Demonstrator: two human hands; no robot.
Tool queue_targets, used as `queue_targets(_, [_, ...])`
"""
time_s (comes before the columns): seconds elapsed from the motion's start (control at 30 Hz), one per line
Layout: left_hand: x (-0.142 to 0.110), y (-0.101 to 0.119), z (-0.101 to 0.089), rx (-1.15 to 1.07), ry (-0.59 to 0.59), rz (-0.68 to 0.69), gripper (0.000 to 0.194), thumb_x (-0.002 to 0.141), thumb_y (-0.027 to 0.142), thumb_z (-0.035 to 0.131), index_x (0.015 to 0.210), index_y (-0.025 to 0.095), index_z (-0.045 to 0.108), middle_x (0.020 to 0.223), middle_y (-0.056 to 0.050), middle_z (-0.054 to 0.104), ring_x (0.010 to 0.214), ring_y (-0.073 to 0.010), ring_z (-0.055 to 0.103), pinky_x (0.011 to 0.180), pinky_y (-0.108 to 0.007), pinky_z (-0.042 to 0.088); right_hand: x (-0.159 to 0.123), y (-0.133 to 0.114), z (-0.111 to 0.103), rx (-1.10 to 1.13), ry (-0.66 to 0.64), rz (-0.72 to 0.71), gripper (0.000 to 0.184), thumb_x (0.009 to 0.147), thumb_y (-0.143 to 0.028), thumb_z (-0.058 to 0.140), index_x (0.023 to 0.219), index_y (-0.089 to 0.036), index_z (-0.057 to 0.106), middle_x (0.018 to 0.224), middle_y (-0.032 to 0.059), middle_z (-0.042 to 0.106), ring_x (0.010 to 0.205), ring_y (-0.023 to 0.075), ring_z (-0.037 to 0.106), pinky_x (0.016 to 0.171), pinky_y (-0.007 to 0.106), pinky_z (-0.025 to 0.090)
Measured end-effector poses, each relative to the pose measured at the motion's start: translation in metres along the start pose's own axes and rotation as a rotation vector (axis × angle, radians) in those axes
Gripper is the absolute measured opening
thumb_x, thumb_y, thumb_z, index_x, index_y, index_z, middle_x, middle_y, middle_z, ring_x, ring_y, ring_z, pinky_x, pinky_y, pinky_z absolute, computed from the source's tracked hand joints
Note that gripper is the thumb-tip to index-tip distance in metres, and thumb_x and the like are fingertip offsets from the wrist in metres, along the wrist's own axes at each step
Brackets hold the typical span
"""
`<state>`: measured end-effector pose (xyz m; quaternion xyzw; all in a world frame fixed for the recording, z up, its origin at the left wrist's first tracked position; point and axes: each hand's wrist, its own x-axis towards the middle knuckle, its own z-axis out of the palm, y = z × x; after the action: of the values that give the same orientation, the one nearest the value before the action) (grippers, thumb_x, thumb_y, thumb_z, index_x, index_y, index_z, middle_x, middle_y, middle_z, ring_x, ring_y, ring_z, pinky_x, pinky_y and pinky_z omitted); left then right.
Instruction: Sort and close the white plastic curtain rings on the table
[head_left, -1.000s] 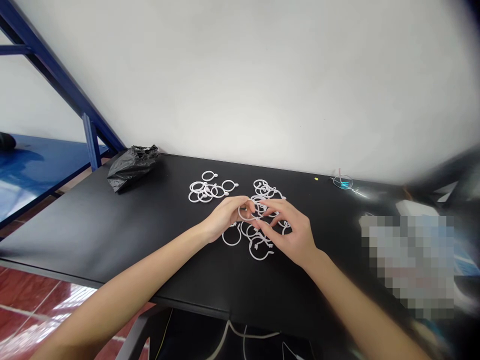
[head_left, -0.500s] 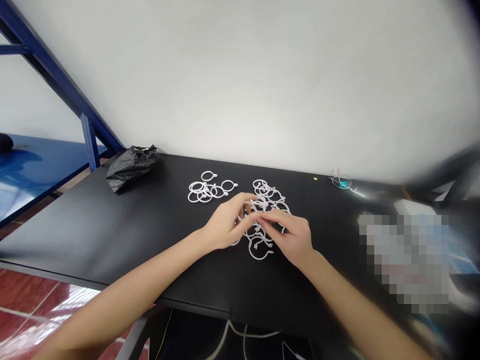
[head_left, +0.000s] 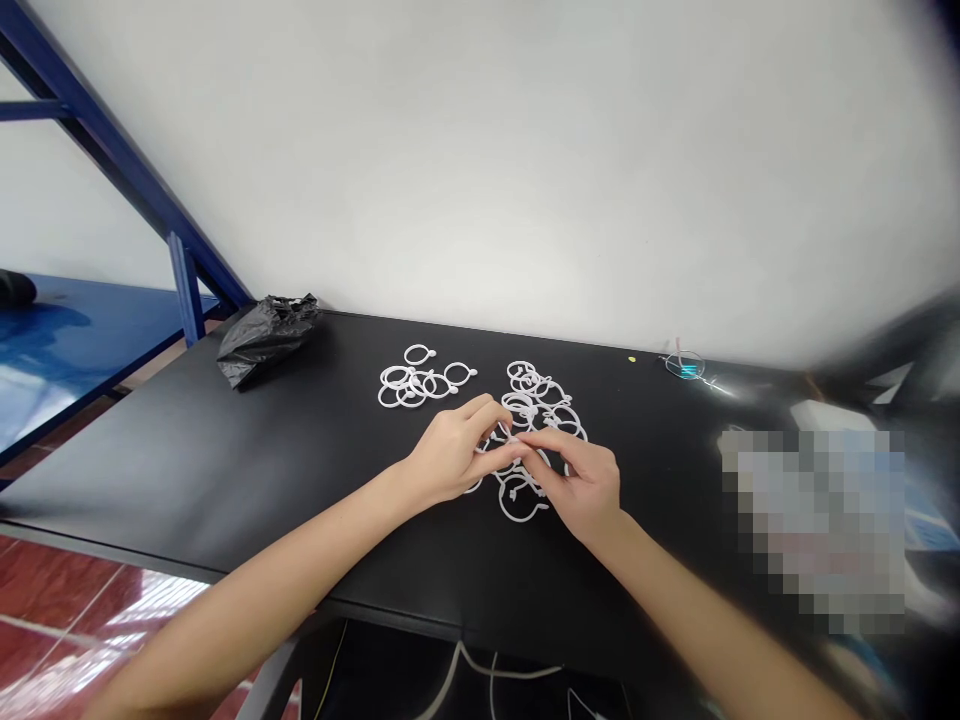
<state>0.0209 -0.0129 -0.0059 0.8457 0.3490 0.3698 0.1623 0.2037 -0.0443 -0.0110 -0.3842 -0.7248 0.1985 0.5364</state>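
Note:
Both my hands meet over a black table [head_left: 225, 440], pinching one white plastic ring [head_left: 501, 442] between them. My left hand [head_left: 454, 452] has its fingers curled on the ring's left side. My right hand [head_left: 581, 478] pinches it from the right with thumb and fingers. A loose heap of white rings [head_left: 544, 400] lies just beyond and under my hands, and one open ring [head_left: 520, 497] rests near my right wrist. A second group of white rings [head_left: 416, 380] lies farther left.
A crumpled black plastic bag [head_left: 264, 332] sits at the table's back left. A small clear object with a blue spot [head_left: 684, 365] lies at the back right. A blue metal frame [head_left: 112, 170] rises on the left. Cables [head_left: 487, 680] hang under the front edge.
My hands have lowered slightly toward the table and drawn closer together, fingers now pinched tighter on the ring. The ring piles have not moved.

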Motion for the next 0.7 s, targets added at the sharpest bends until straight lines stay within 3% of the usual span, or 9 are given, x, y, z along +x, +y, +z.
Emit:
queue_targets(0.13, [0.009, -0.025, -0.014, 0.191, -0.025, -0.087, 0.039, 0.093, 0.056, 0.049, 0.090, 0.018, 0.061, 0.075, -0.003, 0.061, 0.067, -0.0150, 0.054, 0.062, -0.025, 0.039, 0.004, 0.006, -0.007, 0.078, 0.057, 0.170, 0.027, 0.092, -0.025, 0.060, 0.119, -0.025, 0.062, 0.096, 0.0051, 0.077, 0.083, 0.0204, 0.075, 0.072, 0.035, 0.062])
queue_targets(0.27, [0.013, -0.066, -0.028, 0.332, 0.013, -0.146, 0.039, 0.084, 0.057, 0.063, 0.088, 0.019, 0.063, 0.084, -0.005, 0.069, 0.084, -0.0222, 0.062, 0.085, -0.036, 0.042, 0.004, 0.012, -0.008, 0.091, 0.139, 0.196, 0.021, 0.093, -0.026, 0.059, 0.114, -0.023, 0.063, 0.093, 0.0056, 0.076, 0.082, 0.0194, 0.073, 0.068, 0.033, 0.062])
queue_targets(0.37, [0.011, -0.085, -0.032, 0.361, 0.007, -0.196, 0.039, 0.083, 0.054, 0.067, 0.100, 0.019, 0.064, 0.097, -0.008, 0.071, 0.098, -0.0265, 0.061, 0.093, -0.040, 0.039, 0.002, 0.013, -0.007, 0.057, 0.132, 0.159, 0.018, 0.092, -0.024, 0.060, 0.110, -0.023, 0.064, 0.093, 0.0060, 0.076, 0.079, 0.0195, 0.073, 0.066, 0.033, 0.062])
queue_targets(0.57, [0.010, -0.081, -0.033, 0.401, 0.027, -0.217, 0.034, 0.088, 0.047, 0.063, 0.108, 0.019, 0.062, 0.108, -0.010, 0.067, 0.106, -0.0274, 0.056, 0.095, -0.042, 0.039, 0.002, 0.012, -0.005, 0.018, 0.123, 0.112, 0.015, 0.091, -0.023, 0.060, 0.105, -0.023, 0.066, 0.093, 0.0059, 0.076, 0.075, 0.0187, 0.074, 0.066, 0.033, 0.063])
queue_targets(0.7, [0.013, -0.066, -0.032, 0.350, 0.083, -0.161, 0.022, 0.095, 0.036, 0.052, 0.103, 0.018, 0.062, 0.104, -0.009, 0.067, 0.099, -0.0244, 0.057, 0.091, -0.040, 0.040, 0.002, 0.011, -0.007, 0.006, 0.154, 0.120, 0.013, 0.092, -0.023, 0.060, 0.103, -0.023, 0.066, 0.091, 0.0055, 0.076, 0.072, 0.0182, 0.072, 0.063, 0.033, 0.063])
